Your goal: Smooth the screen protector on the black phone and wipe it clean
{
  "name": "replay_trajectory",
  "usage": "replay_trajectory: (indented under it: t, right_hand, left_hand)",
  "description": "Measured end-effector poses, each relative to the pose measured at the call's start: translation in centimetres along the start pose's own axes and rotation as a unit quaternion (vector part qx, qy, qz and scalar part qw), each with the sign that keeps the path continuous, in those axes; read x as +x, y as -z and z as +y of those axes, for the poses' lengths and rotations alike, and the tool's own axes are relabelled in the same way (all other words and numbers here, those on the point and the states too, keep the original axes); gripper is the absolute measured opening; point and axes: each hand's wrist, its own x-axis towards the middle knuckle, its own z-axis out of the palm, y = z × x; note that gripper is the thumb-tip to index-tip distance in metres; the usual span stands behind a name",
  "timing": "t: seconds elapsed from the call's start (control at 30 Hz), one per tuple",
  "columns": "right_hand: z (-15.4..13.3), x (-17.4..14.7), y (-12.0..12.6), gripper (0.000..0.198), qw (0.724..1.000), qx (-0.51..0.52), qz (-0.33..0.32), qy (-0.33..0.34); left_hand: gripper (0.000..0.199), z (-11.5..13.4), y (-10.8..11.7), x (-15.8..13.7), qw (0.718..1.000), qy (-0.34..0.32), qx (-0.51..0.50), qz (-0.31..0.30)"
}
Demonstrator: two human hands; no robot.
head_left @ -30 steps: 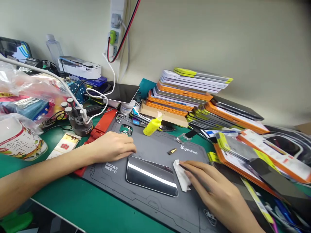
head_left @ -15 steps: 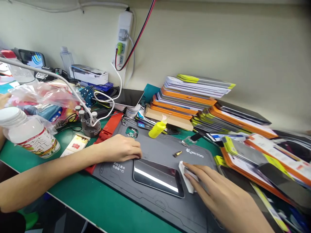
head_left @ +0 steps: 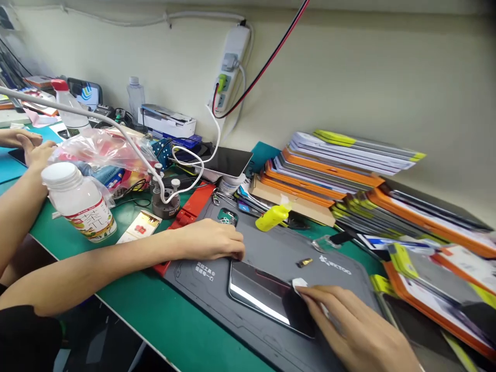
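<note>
Fingers [head_left: 323,293] on the right hand [head_left: 354,323] look pressed together, pinching a white tissue [head_left: 299,283] just beside the right end of a dark-screened phone [head_left: 267,293]; from the head view I can't tell if tissue and glass touch. On the left hand [head_left: 209,238] they're curled at the phone's far left corner, tips hidden, so no idea if they pinch anything. Phone's flat on the grey mat [head_left: 267,253] between both sets of fingers, some brass-coloured piece [head_left: 305,263] just beyond the right ones. Looks like a wiping step; another pass would call for flat tissue and a steady phone. Both palms face down, left forearm [head_left: 127,257] stretched in low.
</note>
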Motion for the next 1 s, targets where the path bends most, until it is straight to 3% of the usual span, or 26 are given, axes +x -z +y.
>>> replay_trajectory:
  t: [0.13,0.37,0.57,0.73,0.83,0.93,1.0]
  right_hand:
    - [-0.1,-0.2,0.2,0.016,0.997,0.057,-0.009,-0.046]
    - [-0.2,-1.1,0.9,0.025,0.998,0.046,-0.036,-0.033]
    - [-1.4,1.0,-0.8,0.029,0.997,0.076,-0.023,-0.007]
    - [-3.3,5.0,-2.3,0.024,0.992,0.125,-0.029,0.009]
    - [-4.3,6.9,-3.1,0.025,0.988,0.152,-0.026,0.023]
    - [-5.2,7.5,-3.5,0.025,0.987,0.159,-0.017,0.019]
    - [-5.9,7.1,-3.4,0.027,0.989,0.148,-0.007,0.019]
  left_hand:
    - [0.015,-0.3,-0.1,0.0,1.000,0.004,0.000,0.004]
    - [0.012,-0.6,-0.3,0.2,1.000,0.011,-0.016,0.011]
    - [0.012,-0.6,0.0,0.1,1.000,0.025,-0.014,-0.008]
    - [0.016,-0.1,0.8,0.4,0.993,0.117,-0.019,-0.026]
    - [0.029,0.3,1.3,0.7,0.982,0.188,-0.016,-0.033]
    - [0.047,0.7,1.6,0.9,0.975,0.220,0.003,-0.039]
    - [0.049,0.9,1.7,1.0,0.974,0.222,0.008,-0.048]
